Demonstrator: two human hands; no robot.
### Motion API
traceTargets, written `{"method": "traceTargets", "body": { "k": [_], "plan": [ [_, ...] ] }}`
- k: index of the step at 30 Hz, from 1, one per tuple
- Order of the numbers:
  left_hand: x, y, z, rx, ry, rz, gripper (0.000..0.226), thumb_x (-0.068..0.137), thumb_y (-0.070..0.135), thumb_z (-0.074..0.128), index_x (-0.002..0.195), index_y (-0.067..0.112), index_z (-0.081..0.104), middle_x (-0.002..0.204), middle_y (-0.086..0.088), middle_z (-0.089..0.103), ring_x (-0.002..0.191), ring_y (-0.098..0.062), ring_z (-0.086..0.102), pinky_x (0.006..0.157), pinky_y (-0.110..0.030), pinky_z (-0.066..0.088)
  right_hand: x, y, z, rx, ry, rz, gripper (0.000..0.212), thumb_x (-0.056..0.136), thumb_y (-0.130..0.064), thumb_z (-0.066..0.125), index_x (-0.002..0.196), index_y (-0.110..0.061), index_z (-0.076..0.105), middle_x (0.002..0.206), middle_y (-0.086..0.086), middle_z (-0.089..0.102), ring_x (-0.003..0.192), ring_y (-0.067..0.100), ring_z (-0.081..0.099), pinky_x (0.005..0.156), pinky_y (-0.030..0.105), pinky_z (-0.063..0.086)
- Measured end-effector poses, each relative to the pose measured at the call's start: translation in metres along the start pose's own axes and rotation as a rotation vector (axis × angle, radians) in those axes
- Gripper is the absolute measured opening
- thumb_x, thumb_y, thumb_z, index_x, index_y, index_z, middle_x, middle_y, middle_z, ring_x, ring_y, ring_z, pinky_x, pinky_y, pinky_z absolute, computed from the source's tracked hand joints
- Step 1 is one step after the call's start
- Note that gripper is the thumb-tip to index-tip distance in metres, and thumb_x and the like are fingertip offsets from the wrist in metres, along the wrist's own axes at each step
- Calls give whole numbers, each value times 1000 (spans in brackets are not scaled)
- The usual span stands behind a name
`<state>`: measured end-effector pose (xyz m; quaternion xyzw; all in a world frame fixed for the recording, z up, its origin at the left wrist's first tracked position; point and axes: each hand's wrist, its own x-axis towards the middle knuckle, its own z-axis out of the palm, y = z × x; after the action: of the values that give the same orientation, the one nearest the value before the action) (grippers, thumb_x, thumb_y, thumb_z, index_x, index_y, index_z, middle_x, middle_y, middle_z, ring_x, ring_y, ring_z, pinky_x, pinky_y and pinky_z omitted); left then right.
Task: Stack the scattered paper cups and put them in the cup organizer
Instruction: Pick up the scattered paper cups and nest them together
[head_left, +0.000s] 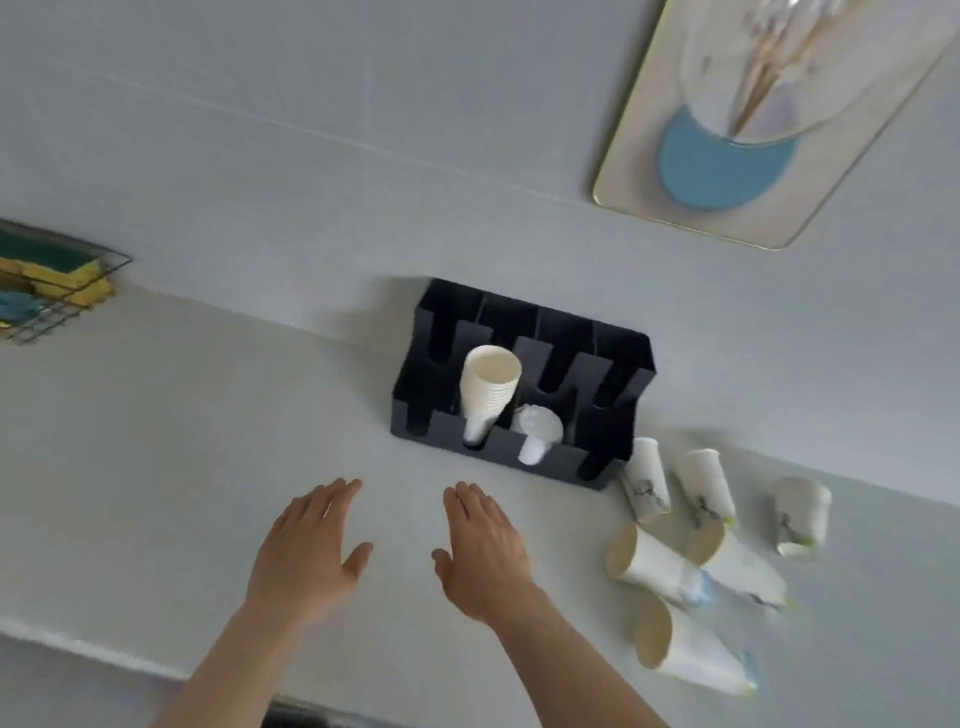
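Both hands over bare counter (156, 467), palms down, fingers spread and released, grasping nothing. Left hand (306, 545) and right hand (483, 551) side by side, just in front of black cup organizer (618, 364).

Organizer against wall, already loaded: tall nested stack (488, 395) leaning in one front slot, shorter white stack or lids (535, 431) in next slot to the right (too blurred to tell which). Remaining slots apparently free.

Scattered paper cups to the right of the organizer, six counted. Two standing upside down just beside organizer's right front corner: (647, 480) and (706, 488). One more inverted further right (800, 514). Three lying on their sides nearer the counter edge, mouths toward the left: (654, 564), (737, 561), (691, 649). Two of the lying cups touching or overlapping.

Position relative to fingers: all loose cups to the right of the right hand, none touching it; nearest is the lying cup with open mouth facing the hand, near but apart. Left hand well apart from all of them.

Judged step: first pickup, not yet begun. Suggested method: take nearest lying cup by its wall with the right hand, light pinch only (thin paper, crushes easily); pass to left hand as base; nest the others in matching orientation, flipping the inverted ones. Seat each fully before the next. Lower finished stack into a free slot, base first.
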<state>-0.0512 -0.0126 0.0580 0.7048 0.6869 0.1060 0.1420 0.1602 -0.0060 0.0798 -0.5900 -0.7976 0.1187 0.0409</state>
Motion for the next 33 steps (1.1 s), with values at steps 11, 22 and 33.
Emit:
{"method": "traceTargets", "body": {
  "k": [11, 22, 33],
  "plan": [
    [50, 226, 88, -56, -184, 368, 82, 89, 49, 61, 157, 28, 19, 163, 6, 26, 147, -16, 29, 121, -32, 26, -117, 224, -28, 35, 134, 427, 67, 74, -35, 81, 132, -10, 59, 126, 4, 65, 113, 28, 66, 92, 36, 57],
    [58, 313, 167, 163, -336, 485, 107, 75, 47, 78, 158, 29, 12, 167, 1, 13, 154, -24, 11, 125, -40, 17, -165, 270, 37, 156, 105, 239, 86, 76, -69, 57, 144, -16, 53, 139, 0, 64, 125, 23, 63, 103, 34, 53],
    [61, 308, 178, 114, -302, 427, 74, 68, 38, 84, 127, 27, 40, 132, 3, 46, 115, -23, 52, 103, -34, 41, -169, 294, 49, 170, -42, 252, 102, 66, -47, 74, 154, -25, 27, 146, -3, 45, 130, 24, 50, 109, 33, 42]
  ]
}}
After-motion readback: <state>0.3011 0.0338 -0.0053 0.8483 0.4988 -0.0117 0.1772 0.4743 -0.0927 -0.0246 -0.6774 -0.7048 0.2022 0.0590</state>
